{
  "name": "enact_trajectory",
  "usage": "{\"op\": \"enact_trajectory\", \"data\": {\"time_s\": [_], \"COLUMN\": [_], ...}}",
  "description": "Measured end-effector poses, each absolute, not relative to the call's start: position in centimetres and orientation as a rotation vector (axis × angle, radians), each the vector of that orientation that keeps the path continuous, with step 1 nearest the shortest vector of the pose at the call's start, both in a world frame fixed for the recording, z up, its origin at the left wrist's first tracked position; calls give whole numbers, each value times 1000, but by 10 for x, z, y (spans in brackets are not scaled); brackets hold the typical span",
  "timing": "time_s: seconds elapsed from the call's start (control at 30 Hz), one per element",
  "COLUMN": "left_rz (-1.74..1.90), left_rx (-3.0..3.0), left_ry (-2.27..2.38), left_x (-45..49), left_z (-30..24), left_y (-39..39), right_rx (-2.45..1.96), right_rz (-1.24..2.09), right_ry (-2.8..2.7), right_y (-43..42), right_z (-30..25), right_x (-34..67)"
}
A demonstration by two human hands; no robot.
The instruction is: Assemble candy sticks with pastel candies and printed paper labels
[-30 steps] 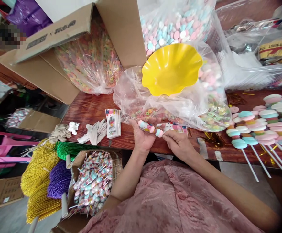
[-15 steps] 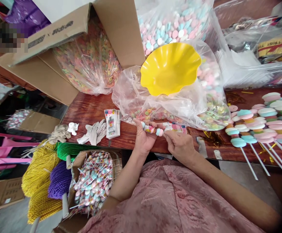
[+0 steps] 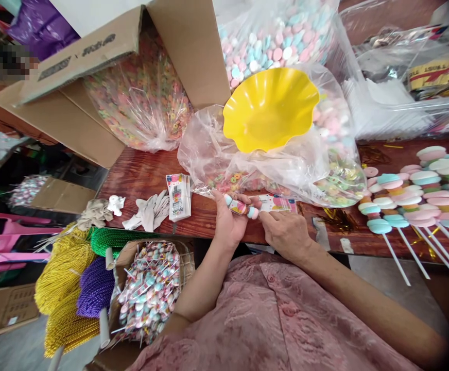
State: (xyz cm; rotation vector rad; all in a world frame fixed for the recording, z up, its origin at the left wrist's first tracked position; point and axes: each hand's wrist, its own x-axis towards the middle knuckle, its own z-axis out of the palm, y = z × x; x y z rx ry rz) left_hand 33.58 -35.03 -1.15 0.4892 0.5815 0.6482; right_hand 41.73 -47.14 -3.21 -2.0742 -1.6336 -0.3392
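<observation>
My left hand [image 3: 230, 224] is closed around a wrapped candy skewer [image 3: 240, 206], with pale blue and pink pieces showing through its clear printed bag. It lies across the fingers just above the table's front edge. At its right end, my right hand [image 3: 286, 229] is closed in a pinch; what is between those fingertips is too small to make out. Behind the right hand lies a flat printed bag [image 3: 282, 202]. A banded stack of printed bags [image 3: 178, 198] rests left of the left hand.
A yellow scalloped bowl [image 3: 271, 111] sits on clear bags of candies [image 3: 336, 178]. Unwrapped candy skewers [image 3: 389, 206] lie at right. White gloves [image 3: 151, 210] are at left. Below stand a box of wrapped skewers [image 3: 151, 288] and twist-tie bundles [image 3: 64, 273]. A cardboard box [image 3: 193, 46] stands behind.
The wrapped skewer has turned slightly in my left hand, showing more of its printed side. My right fingers have shifted a little at its end.
</observation>
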Motion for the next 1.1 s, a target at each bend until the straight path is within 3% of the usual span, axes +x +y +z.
{"op": "enact_trajectory", "data": {"time_s": [0.17,0.4,0.6,0.7,0.9,1.1], "left_rz": [710,618,554,510,542,703], "left_rx": [608,542,567,703,822,593], "left_ry": [536,495,390,343,432,456], "left_x": [337,334,332,332,330,325], "left_z": [-18,-16,-14,-16,-14,3], "left_y": [-355,-353,-351,-355,-357,-336], "right_rx": [-1943,-1445,-1149,-1268,-1674,-1797], "right_rz": [-177,894,1290,1114,293,-126], "right_ry": [-1518,-834,-506,-604,-1093,-1308], "right_y": [-470,-461,-458,-459,-465,-471], "right_z": [-37,-31,-27,-27,-31,-35], "right_x": [410,411,410,406,408,420]}}
